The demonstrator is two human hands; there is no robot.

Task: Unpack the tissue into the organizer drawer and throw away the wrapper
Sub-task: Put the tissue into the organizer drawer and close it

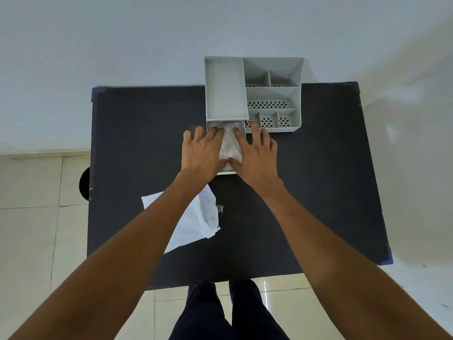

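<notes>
A grey organizer stands at the far edge of the black table. Its drawer is pulled out toward me. White tissue lies inside the drawer. My left hand and my right hand both rest flat on the tissue, fingers spread, thumbs meeting near the drawer's front. The white wrapper lies crumpled and empty on the table, partly hidden under my left forearm.
The organizer has one large tray and several small perforated compartments. A dark round object shows on the floor at the table's left edge. My legs stand at the near edge. A white wall lies behind.
</notes>
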